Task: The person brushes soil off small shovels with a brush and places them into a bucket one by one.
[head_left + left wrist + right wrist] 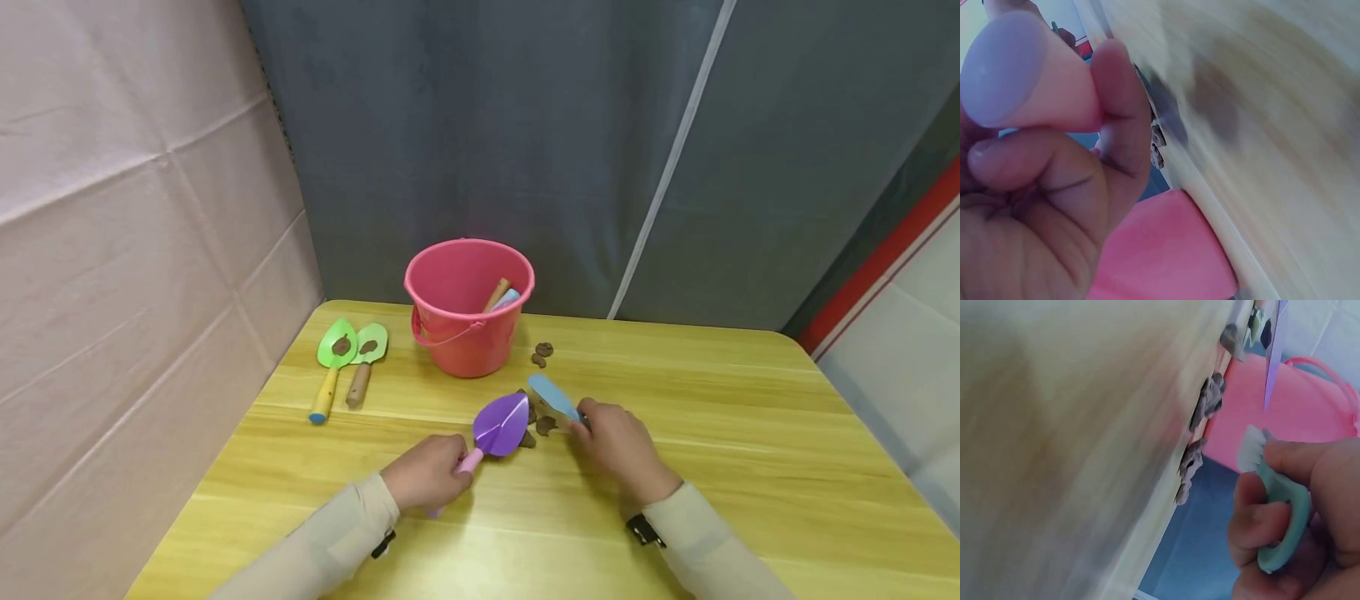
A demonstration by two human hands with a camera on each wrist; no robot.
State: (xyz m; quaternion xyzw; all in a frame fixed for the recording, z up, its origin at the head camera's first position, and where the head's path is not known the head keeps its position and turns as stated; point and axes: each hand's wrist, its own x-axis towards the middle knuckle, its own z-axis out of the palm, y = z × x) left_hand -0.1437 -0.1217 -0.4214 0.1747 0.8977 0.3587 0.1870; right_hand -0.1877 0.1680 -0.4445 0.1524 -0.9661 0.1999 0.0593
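My left hand [427, 472] grips the pink handle of a purple toy shovel [501, 425], whose blade sits over the table beside several brown lumps [547, 425]. The handle's lilac end [1004, 69] fills the upper left of the left wrist view. In my right hand [618, 446] is a small light-blue brush [553, 395], held above the lumps on their right side. The right wrist view shows its looped teal handle [1288, 519] between the fingers and its pale bristles [1250, 450]. Some lumps are partly hidden behind the shovel blade and brush.
A red bucket [468, 346] with tools inside stands at the back of the wooden table [750, 433]. Two more brown lumps [543, 349] lie right of it. To its left, a bright green shovel [327, 346] and a pale green one [378, 335] each carry a brown lump.
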